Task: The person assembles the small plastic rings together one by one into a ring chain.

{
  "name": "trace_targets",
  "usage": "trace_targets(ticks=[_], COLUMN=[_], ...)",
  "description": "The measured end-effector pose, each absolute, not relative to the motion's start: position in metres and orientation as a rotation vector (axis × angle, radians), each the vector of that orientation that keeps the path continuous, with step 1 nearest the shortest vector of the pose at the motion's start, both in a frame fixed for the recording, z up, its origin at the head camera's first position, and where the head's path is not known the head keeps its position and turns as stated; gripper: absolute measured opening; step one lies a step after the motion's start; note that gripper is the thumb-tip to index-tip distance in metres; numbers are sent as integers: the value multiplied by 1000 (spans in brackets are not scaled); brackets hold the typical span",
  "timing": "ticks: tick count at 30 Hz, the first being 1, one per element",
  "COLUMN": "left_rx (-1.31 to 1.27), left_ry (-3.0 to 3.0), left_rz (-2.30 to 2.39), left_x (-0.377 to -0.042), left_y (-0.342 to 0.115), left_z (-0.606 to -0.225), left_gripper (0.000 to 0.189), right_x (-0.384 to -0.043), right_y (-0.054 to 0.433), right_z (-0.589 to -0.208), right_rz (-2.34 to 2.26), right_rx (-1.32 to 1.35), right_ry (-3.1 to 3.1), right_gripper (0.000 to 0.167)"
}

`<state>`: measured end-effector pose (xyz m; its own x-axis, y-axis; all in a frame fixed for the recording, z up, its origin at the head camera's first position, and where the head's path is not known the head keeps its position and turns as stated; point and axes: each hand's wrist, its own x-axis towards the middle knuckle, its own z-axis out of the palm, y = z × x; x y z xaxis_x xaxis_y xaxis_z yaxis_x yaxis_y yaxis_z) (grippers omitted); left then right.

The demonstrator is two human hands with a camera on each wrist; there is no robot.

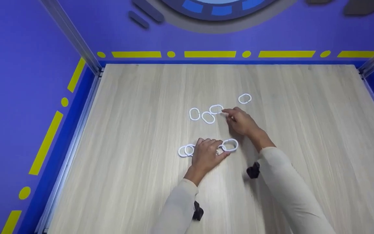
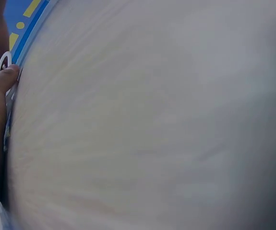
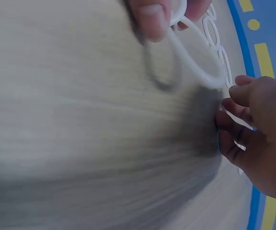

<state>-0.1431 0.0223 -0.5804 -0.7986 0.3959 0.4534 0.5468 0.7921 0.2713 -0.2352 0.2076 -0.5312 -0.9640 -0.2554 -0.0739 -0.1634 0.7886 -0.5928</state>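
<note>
My left hand point(image 1: 205, 154) grips a short chain of white plastic links near the middle of the table. One oval link point(image 1: 230, 145) sticks out to the right of the thumb, and in the right wrist view this hanging link point(image 3: 200, 69) casts a shadow on the wood. At the chain's left end, overlapping links point(image 1: 182, 151) lie beyond the fingers; the part under the palm is hidden. Farther forward, my right hand point(image 1: 240, 122) reaches out with its index fingertip at the right end of a loose white link point(image 1: 216, 109).
Two more loose links, one upright oval point(image 1: 194, 114) and one tilted point(image 1: 208, 117), lie left of the right hand. Another link point(image 1: 245, 98) lies beyond it. Blue panels point(image 1: 206, 42) with yellow marks border the wooden table point(image 1: 135, 130).
</note>
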Motion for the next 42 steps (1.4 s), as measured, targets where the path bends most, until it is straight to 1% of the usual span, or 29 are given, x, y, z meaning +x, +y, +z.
trace_targets(ticks=[2, 5, 9, 17, 23, 27, 29, 33, 42], left_rx=[-731, -743, -730, -713, -685, -703, -692, -677, -724], left_ry=[-2607, -2609, -2620, -2617, -2627, -2645, -2651, -2653, -2667], left_rz=[-566, -567, -565, -577, -598, -620, -623, -633, -629], left_x=[-143, -144, -144, -141, -142, -142, -143, -142, -141], left_y=[24, 26, 25, 18, 18, 23, 20, 18, 23], left_z=[-581, -582, -581, -584, -583, -583, -582, -582, -581], left_gripper=[38, 38, 39, 37, 38, 39, 39, 39, 42], right_x=[-239, -240, -238, -232, -221, -208, -204, -198, -187], right_y=[206, 206, 211, 220, 227, 240, 240, 241, 243], right_z=[-530, -530, -534, -538, -545, -547, -548, -550, -551], right_rz=[-814, -766, -842, -992, -1310, -1602, -1693, -1722, -1698], right_rx=[-331, -273, -161, -100, -99, -23, -18, -96, -259], right_ry=[2825, 2829, 2838, 2812, 2755, 2577, 2480, 2395, 2313], right_gripper=[37, 29, 17, 5, 15, 11, 12, 17, 18])
